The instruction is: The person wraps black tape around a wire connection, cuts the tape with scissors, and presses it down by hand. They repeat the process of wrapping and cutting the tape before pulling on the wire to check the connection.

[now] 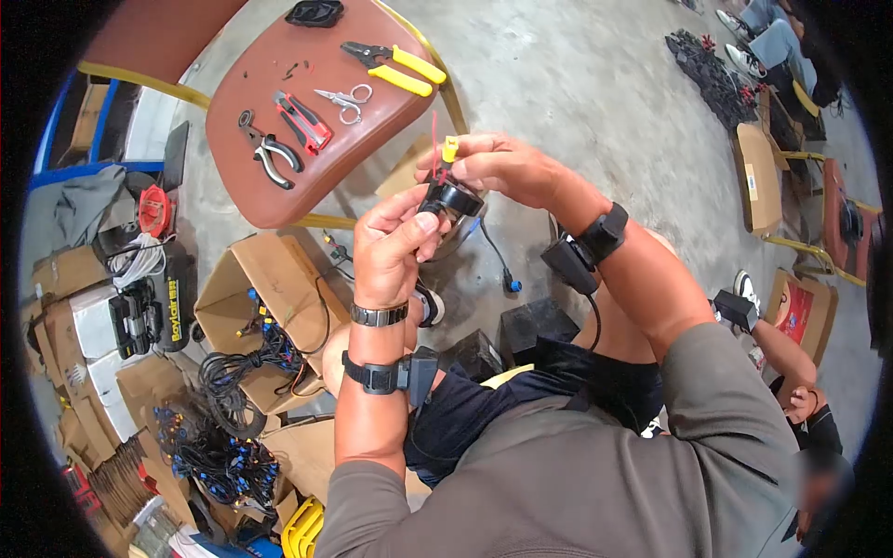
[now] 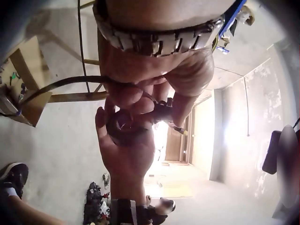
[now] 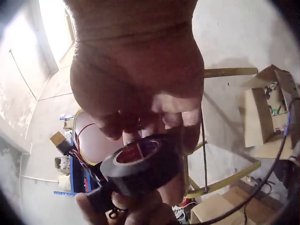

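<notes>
A roll of black electrical tape (image 1: 459, 199) is held up over the lap by my right hand (image 1: 507, 172), its fingers curled round the roll. My left hand (image 1: 395, 237) pinches a black cable piece right beside the roll. From this piece a yellow connector (image 1: 450, 147) and a thin red wire (image 1: 435, 135) stick up. In the right wrist view the tape roll (image 3: 140, 164) shows its hollow core, and the connector (image 3: 58, 140) sits at the end of several thin wires. Toward one side of the left wrist view, the dark cable (image 2: 61, 83) trails away from my left hand (image 2: 145, 70).
Ahead stands a brown chair (image 1: 326, 177) bearing pliers (image 1: 270, 153), a red utility knife (image 1: 302, 123), scissors (image 1: 349, 100) and yellow-handled wire strippers (image 1: 395, 67). Cardboard boxes (image 1: 279, 270) with bundled cables (image 1: 237, 372) are at the left. Another person's arm (image 1: 786, 358) shows at the right.
</notes>
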{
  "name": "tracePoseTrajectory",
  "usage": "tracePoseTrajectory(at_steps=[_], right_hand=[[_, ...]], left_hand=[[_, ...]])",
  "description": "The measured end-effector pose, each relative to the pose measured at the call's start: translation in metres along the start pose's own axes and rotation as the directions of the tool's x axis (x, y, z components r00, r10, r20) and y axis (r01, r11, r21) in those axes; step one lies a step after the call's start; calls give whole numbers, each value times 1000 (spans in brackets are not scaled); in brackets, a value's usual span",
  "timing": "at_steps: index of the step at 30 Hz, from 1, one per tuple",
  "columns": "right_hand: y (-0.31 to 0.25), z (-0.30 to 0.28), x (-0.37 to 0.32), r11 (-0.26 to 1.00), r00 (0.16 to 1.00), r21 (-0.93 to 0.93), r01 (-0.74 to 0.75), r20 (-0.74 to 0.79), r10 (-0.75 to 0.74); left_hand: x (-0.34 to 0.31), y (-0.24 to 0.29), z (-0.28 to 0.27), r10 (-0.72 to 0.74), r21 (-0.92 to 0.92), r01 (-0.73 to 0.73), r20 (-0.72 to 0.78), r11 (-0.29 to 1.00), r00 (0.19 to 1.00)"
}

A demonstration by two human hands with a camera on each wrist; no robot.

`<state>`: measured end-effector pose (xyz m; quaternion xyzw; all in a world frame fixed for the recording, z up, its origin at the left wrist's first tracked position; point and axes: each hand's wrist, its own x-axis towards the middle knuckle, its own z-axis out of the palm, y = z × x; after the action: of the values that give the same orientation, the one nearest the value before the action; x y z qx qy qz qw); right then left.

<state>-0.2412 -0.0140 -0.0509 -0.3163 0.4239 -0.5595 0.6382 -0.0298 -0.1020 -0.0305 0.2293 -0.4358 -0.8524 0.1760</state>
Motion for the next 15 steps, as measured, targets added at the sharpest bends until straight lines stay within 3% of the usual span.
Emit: tracePoseTrajectory(at_steps=[4, 8, 15], right_hand=[[-13, 7, -4, 999, 997, -51, 6, 78, -2], [-14, 12, -4, 988, 997, -153, -18, 70, 29], [-9, 13, 1, 929, 997, -366, 53, -25, -67]], left_hand=[[2, -1, -2, 2, -65, -2, 13, 998, 1000], [5, -5, 1, -8, -75, 9, 16, 997, 1000], [7, -7, 2, 37, -80, -43, -71, 996, 997]])
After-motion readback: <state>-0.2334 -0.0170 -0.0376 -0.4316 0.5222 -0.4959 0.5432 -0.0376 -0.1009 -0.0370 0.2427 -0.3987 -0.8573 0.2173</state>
